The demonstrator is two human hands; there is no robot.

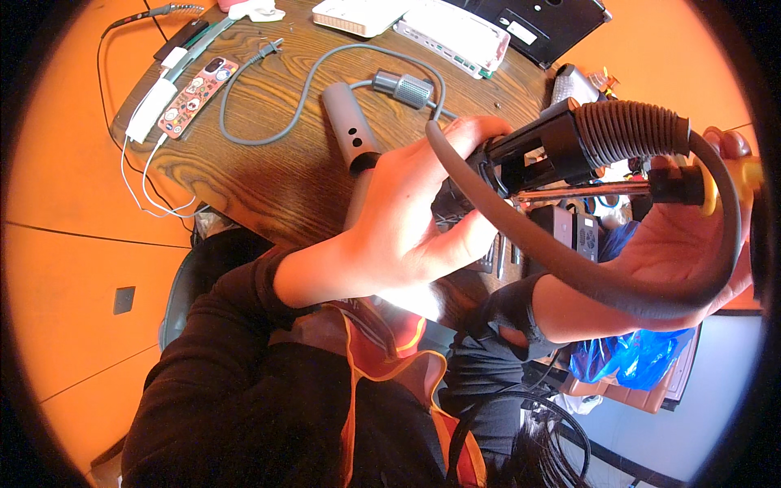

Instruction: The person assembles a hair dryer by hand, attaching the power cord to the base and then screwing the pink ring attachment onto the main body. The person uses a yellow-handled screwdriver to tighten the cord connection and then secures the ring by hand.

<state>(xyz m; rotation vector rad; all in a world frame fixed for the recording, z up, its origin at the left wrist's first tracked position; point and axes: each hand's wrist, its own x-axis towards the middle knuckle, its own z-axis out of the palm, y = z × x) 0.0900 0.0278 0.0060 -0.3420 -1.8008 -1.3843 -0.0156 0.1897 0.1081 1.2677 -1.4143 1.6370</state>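
My left hand point(407, 203) is closed around a black plastic part with an open frame point(541, 150). A brown-grey ribbed cord sleeve point(630, 130) sticks out of its right end. From that sleeve a thick grey cord point(529, 244) loops down and back across the front of both hands. In my right hand point(683, 236) is a screwdriver point(586, 192) with a yellow and black handle. Its shaft points left at the black part; the tip is hard to see. Behind my left wrist is a grey tube point(346, 118) with two dark round holes, partly hidden by the hand.
On the wooden table point(268, 175) a grey cable runs to a plug point(272, 49) and a mesh-sided inline block point(403, 88). A stickered phone point(195, 98) and a white power strip point(154, 110) are at left. White casings point(455, 37) stand at the back; a blue bag point(634, 358) is lower right.
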